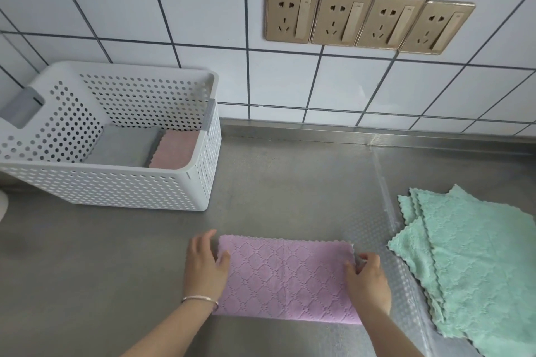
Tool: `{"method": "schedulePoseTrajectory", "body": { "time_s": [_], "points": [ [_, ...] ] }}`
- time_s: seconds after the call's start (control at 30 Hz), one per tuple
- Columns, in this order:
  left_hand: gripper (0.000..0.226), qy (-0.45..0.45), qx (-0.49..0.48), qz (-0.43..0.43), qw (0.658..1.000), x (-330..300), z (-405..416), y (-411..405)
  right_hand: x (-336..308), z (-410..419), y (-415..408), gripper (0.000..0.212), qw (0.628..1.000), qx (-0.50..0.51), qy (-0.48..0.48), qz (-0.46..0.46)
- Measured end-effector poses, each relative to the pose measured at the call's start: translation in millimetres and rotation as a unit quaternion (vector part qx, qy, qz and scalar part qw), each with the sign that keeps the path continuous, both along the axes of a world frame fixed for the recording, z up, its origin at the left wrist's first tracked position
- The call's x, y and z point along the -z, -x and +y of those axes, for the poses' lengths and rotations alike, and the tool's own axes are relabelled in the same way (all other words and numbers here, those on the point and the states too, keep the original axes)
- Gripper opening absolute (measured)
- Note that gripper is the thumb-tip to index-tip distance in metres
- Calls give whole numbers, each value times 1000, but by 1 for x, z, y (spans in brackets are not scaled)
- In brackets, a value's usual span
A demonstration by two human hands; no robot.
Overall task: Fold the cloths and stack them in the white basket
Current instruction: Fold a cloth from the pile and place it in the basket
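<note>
green cloths: cut off by right and bottom edges; lower layers mostly covered by the top one, count cannot be told.
purple cloth: left and right ends partly covered by the hands; layers underneath not seen.
left hand: fingertips partly hidden; contact with the cloth edge cannot be told.
right hand: fingertips curled at the cloth edge, grip only partly seen.
basket: left end cut off by frame edge.
grey cloth: front part hidden behind basket wall.
pink cloth: lower part hidden by basket wall.
white object: cut off at left edge, cannot be identified.
</note>
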State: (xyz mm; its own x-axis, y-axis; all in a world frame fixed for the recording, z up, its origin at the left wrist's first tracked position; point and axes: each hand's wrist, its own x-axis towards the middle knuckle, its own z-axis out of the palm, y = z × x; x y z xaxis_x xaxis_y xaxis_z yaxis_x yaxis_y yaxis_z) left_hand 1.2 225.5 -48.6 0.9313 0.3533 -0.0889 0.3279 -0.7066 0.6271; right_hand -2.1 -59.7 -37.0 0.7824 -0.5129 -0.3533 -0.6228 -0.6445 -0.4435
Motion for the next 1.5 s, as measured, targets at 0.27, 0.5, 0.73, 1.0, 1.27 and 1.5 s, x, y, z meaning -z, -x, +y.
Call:
{"method": "schedulePoseTrajectory", "body": {
  "time_s": [0.27,0.5,0.73,1.0,1.27,1.5],
  "points": [
    [77,-244,434,12,867,25,-55,33,0,0,8,39,997,-8,0,75],
    [82,-290,527,31,799,29,-68,6,-5,-6,6,44,985,-15,6,174],
    [83,-270,543,84,791,18,-73,0,-12,-2,15,32,993,-18,-60,100],
    [51,-66,353,76,930,-47,-106,-19,-30,20,17,8,991,-113,41,-62],
    [32,260,127,236,928,-67,-112,-37,-42,70,18,22,955,-225,3,-191],
    [39,182,77,193,961,-52,-50,-38,-4,72,35,80,902,-378,20,-205]
  ]
}}
